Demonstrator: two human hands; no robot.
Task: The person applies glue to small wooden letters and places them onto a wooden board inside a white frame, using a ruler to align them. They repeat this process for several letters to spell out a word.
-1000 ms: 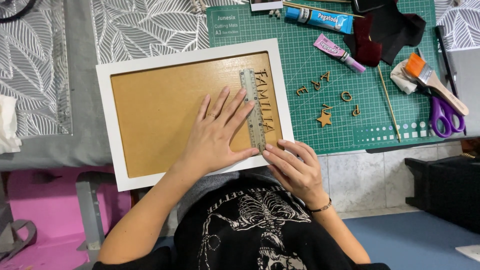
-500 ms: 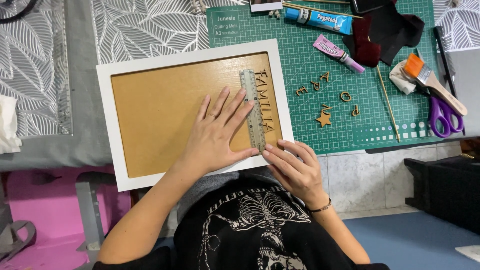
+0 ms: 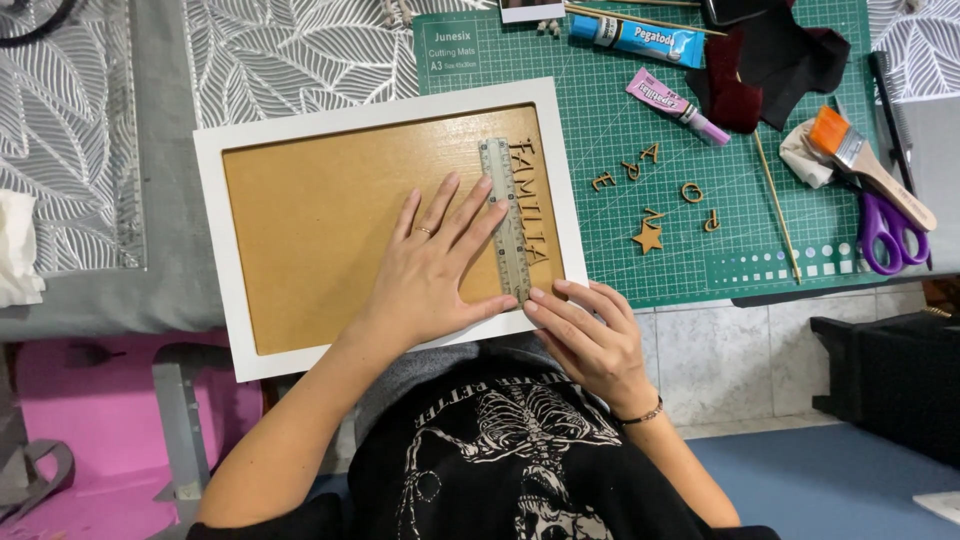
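A white frame (image 3: pixel 230 250) with a brown board (image 3: pixel 310 220) inside lies on the table. A clear ruler (image 3: pixel 507 215) rests on the board beside a row of wooden letters (image 3: pixel 530 205). My left hand (image 3: pixel 432 265) lies flat on the board, fingers spread, its fingertips pressing the ruler. My right hand (image 3: pixel 590 335) touches the frame's near edge at the ruler's lower end, fingers curled.
A green cutting mat (image 3: pixel 640 240) carries loose wooden letters (image 3: pixel 655 185), a wooden star (image 3: pixel 647 238), two glue tubes (image 3: pixel 640 38), a thin stick (image 3: pixel 775 205), dark fabric (image 3: pixel 770 60), a brush (image 3: pixel 865 160) and purple scissors (image 3: pixel 885 235). Leaf-patterned cloth (image 3: pixel 290 50) covers the table at left.
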